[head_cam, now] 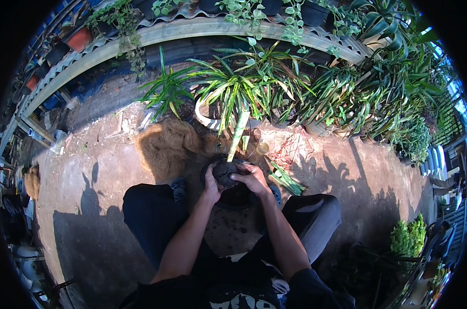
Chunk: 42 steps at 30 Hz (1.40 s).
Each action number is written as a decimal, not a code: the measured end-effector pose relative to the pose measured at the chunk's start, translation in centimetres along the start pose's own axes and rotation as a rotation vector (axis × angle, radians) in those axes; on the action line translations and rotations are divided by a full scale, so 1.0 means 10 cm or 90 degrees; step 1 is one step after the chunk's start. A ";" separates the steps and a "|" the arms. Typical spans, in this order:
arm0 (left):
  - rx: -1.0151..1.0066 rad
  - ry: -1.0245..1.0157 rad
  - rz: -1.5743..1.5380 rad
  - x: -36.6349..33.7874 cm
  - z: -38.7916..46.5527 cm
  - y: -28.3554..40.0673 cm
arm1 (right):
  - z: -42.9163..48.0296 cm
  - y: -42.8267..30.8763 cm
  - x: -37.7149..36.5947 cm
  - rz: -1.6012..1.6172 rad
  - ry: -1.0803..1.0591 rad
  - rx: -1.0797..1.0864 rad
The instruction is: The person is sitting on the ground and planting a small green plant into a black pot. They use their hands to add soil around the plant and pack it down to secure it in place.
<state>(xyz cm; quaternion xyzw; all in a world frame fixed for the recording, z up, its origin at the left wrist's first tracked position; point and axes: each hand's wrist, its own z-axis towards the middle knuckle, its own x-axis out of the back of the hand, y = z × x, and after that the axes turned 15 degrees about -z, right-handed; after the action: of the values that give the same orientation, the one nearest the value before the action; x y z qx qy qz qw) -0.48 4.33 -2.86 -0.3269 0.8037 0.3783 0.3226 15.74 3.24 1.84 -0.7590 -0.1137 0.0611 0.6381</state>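
Between my two hands is a round ball of dark soil (224,173), with a thick pale green plant stem (239,133) standing up out of it. My left hand (212,183) cups the ball's left side. On the right side, my right hand (253,178) presses it with thumb and fingers. Beneath the hands, between my feet, sits a dark round container (237,197) whose contents look like dark soil. Cut green leaf pieces (286,180) lie on the ground just right of my right hand. A heap of brown coir fibre (168,146) lies ahead on the left.
Tangled reddish string (293,145) and a small clear cup (263,148) lie ahead on the right. Leafy potted plants (353,92) line the far side, one near a white curved rim (207,119). Above them runs a shelf beam (171,33) bearing more pots.
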 end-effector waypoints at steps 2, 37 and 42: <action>0.006 -0.036 0.005 0.03 0.00 0.02 | -0.02 -0.03 0.01 0.024 0.020 -0.045; -0.015 -0.065 0.016 0.05 -0.05 -0.12 | 0.06 0.20 -0.15 -0.201 0.196 0.011; -0.024 -0.067 0.064 0.01 -0.03 -0.14 | 0.04 0.15 -0.14 -0.195 0.219 0.016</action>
<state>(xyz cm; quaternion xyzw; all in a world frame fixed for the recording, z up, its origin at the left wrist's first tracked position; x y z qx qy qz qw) 0.45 3.37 -3.32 -0.2717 0.7940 0.4254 0.3388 14.39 3.04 0.21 -0.7243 -0.1161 -0.1654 0.6592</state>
